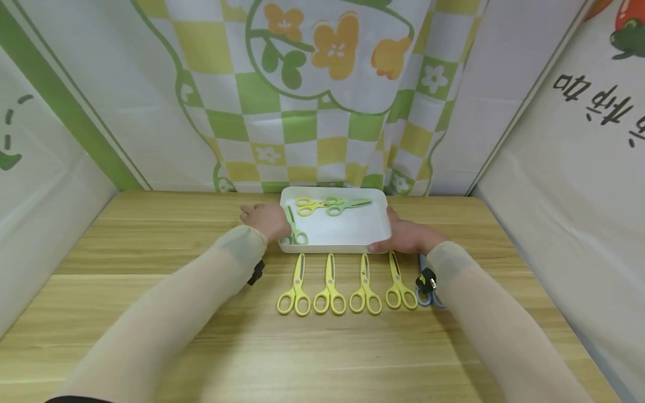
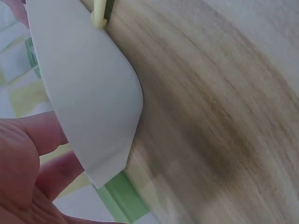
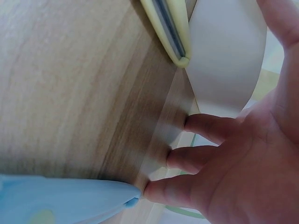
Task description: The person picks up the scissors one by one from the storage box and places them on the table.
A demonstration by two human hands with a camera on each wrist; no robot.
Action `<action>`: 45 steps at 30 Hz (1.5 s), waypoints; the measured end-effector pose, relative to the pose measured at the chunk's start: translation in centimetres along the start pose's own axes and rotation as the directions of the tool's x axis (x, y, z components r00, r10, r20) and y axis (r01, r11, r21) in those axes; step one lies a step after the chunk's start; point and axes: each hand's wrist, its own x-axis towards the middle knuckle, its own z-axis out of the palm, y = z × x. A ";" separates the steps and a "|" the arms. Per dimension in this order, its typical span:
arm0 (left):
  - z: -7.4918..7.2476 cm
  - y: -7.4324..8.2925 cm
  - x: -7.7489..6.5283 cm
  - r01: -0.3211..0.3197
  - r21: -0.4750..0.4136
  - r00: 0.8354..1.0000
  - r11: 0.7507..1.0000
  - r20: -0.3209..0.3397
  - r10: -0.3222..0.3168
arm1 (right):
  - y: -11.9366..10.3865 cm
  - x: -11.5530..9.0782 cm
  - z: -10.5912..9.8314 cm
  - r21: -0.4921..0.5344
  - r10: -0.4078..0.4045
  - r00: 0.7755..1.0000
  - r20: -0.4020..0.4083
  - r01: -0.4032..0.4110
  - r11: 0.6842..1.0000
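A white tray [image 1: 332, 232] sits toward the table's back; inside lie yellow scissors [image 1: 305, 211], green scissors [image 1: 347, 206] across them, and more green scissors [image 1: 300, 237] along the left wall. My left hand [image 1: 272, 221] is at the left rim; in the left wrist view its thumb and a finger [image 2: 44, 132] reach over the wall, tips hidden behind it. The tray's right front corner is braced by my right hand [image 1: 407, 235], thumb along the front. In the right wrist view, its other fingers [image 3: 191, 158] are straight and spread, tips down at the table.
Several yellow scissors [image 1: 330, 294] lie in a row before the tray, blades toward it. Blue scissors [image 1: 423, 296] lie at the row's right end, partly hidden by the right wrist. A checked curtain [image 1: 322, 134] hangs behind the wooden table [image 1: 312, 364].
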 end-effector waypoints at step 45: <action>1.5 1.0 0.9 -0.036 0.083 0.996 0.996 -0.073 0.042 | 0.0 -0.1 -0.1 0.009 0.030 0.999 0.013 -0.030 1.000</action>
